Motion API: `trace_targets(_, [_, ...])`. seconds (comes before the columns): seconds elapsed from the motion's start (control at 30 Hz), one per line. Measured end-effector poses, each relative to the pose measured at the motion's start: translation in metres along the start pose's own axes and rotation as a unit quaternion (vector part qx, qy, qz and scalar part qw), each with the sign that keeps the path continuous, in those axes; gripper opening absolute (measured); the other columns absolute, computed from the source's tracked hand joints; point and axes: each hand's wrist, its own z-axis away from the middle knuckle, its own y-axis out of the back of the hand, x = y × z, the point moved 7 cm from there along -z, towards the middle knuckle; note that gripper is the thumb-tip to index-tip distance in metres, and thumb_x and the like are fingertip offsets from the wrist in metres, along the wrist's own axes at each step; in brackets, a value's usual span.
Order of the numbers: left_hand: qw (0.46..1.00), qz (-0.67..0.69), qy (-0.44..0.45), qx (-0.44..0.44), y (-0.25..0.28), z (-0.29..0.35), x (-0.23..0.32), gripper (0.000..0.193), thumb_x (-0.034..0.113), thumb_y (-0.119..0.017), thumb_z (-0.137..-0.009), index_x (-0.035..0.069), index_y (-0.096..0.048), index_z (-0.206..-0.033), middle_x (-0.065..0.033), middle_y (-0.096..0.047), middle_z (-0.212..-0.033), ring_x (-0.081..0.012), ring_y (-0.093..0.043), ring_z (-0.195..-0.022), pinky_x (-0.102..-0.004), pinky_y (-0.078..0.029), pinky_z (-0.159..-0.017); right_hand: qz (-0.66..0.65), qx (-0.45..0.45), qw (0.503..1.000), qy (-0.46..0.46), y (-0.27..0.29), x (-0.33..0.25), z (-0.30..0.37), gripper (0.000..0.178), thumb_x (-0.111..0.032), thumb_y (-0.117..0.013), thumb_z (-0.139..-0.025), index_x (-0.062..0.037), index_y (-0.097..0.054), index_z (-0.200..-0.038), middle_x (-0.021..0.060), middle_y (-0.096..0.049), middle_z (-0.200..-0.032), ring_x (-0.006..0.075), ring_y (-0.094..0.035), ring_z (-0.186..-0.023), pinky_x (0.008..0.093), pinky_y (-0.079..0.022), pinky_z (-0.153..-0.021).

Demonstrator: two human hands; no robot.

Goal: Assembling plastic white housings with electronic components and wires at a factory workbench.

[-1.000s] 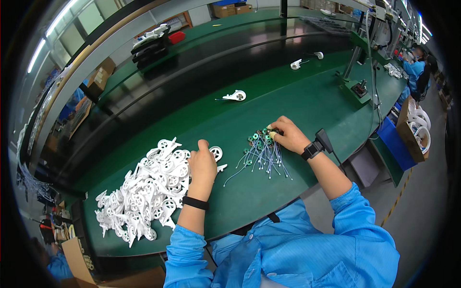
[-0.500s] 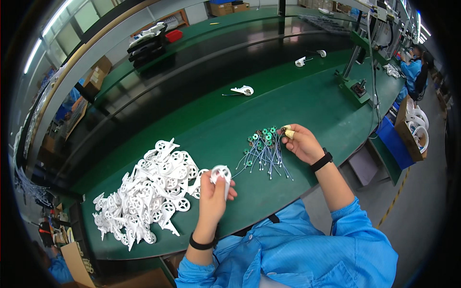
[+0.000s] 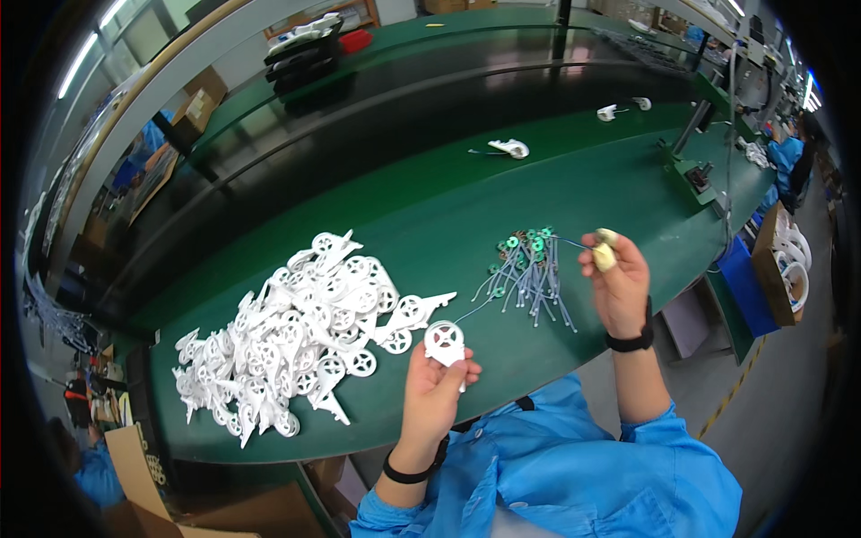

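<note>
My left hand [image 3: 431, 392] grips a white plastic housing [image 3: 445, 339] by its narrow end, its round spoked end facing up. To the left lies a large heap of similar white housings [image 3: 296, 332]. My right hand [image 3: 621, 285], with pale yellow covers on its fingertips, is raised and pinches a small wired part, mostly hidden by the fingers. A thin bluish wire [image 3: 572, 242] runs leftward from the pinch. Beside that hand sits a pile of small green ring-shaped parts with wires [image 3: 531, 264]; one loose wired part lies toward the left hand.
Three white housings with wires rest on the far strip of the green bench, one being the nearest housing [image 3: 511, 149]. A metal bench press [image 3: 695, 175] stands at the right. Beyond the bench's right edge are a blue bin [image 3: 746, 285] and a cardboard box [image 3: 773, 269]. Co-workers in blue appear at the right.
My right hand has lifted away from the pile to the right, with a wire trailing from its fingers. The left hand has turned the housing so its spoked face shows. The whole view has shifted.
</note>
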Motion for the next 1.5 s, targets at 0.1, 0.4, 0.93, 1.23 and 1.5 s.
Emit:
trace_targets(0.1, [1.000,0.018,-0.015,-0.005,-0.010,0.000,-0.004,0.043,-0.007,-0.049,-0.091,0.005,-0.033,-0.130,-0.0142,-0.058,-0.107,-0.0198,-0.063,-0.085,-0.0295,-0.053,-0.074,-0.067,-0.018,0.997,-0.028,-0.031,-0.019,0.032,0.023,-0.003,-0.057,-0.092,0.0015,-0.055,-0.115,0.0182,-0.063,-0.109,0.0185,-0.064,-0.084,0.0279,-0.054,-0.069])
trace_targets(0.4, [0.997,-0.023,-0.079,0.008,-0.017,0.008,0.007,0.040,-0.007,-0.046,-0.092,0.002,-0.028,-0.127,-0.0132,-0.059,-0.100,-0.0165,-0.060,-0.078,-0.0273,-0.051,-0.068,-0.155,-0.131,0.960,-0.195,-0.090,0.024,0.086,0.021,0.000,-0.055,-0.093,0.0030,-0.055,-0.114,0.0201,-0.063,-0.106,0.0221,-0.066,-0.084,0.0296,-0.056,-0.071])
trace_targets(0.93, [0.964,-0.226,-0.138,-0.025,-0.025,0.009,-0.010,0.033,0.003,-0.041,-0.099,-0.004,-0.037,-0.131,-0.0096,-0.057,-0.112,-0.0101,-0.058,-0.092,-0.0237,-0.047,-0.077,0.028,-0.187,0.975,-0.118,-0.097,0.053,0.101,0.044,0.005,-0.048,-0.095,0.0004,-0.040,-0.137,0.0131,-0.048,-0.124,0.0197,-0.059,-0.107,0.0315,-0.050,-0.090])
trace_targets(1.23, [0.968,-0.224,-0.110,-0.017,-0.025,0.009,-0.022,0.035,0.006,-0.044,-0.098,-0.006,-0.036,-0.130,-0.0119,-0.058,-0.109,-0.0133,-0.059,-0.091,-0.0261,-0.049,-0.080,-0.035,-0.109,0.986,-0.122,-0.090,0.052,0.098,0.038,0.007,-0.055,-0.091,-0.0002,-0.043,-0.126,0.0121,-0.055,-0.110,0.0165,-0.061,-0.096,0.0296,-0.053,-0.081])
trace_targets(1.5, [0.970,-0.205,-0.117,-0.060,-0.039,0.017,-0.008,0.046,0.010,-0.038,-0.100,-0.007,-0.029,-0.142,-0.0185,-0.048,-0.131,-0.0236,-0.050,-0.119,-0.0327,-0.039,-0.101,0.296,-0.146,0.943,0.034,-0.099,0.033,0.100,0.026,0.004,-0.064,-0.084,0.0021,-0.059,-0.110,0.0122,-0.060,-0.103,0.0178,-0.062,-0.081,0.0292,-0.052,-0.069])
